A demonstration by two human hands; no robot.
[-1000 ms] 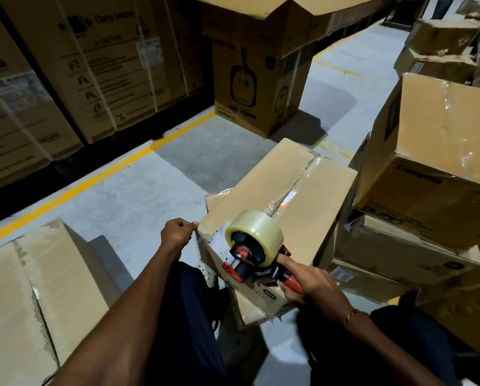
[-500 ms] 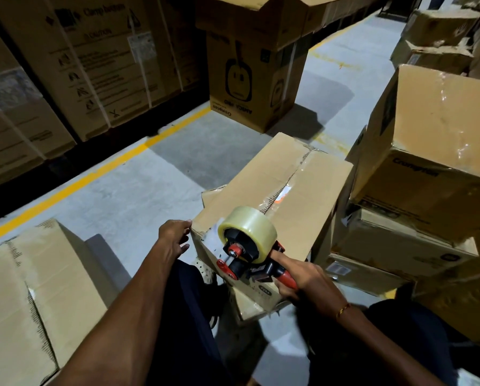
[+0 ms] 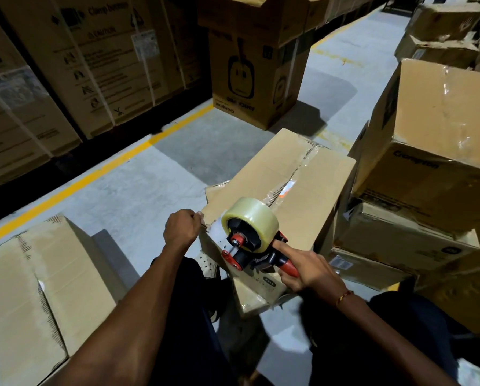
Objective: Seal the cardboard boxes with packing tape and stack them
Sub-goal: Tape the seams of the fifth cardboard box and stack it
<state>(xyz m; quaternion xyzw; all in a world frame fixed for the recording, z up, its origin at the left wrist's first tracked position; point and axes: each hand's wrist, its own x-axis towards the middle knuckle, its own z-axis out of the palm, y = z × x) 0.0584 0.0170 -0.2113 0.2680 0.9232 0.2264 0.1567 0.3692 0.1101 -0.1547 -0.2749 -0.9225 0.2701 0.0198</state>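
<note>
So the cardboard box sits on the grey concrete floor right in front of the person's knees, plain brown corrugated board with a glossy strip of clear tape down its top seam. At the box's near edge is the tape dispenser, black and red plastic carrying a fat roll of shiny clear tape. The right hand grips its red handle, index finger stretched along the frame. The left hand is clenched at the box's near left corner, pinching the edge there. Right of the box there's a stack of dented, tape-wrapped cartons. Left of it lies a flat sealed carton, and beyond it a yellow floor line.
</note>
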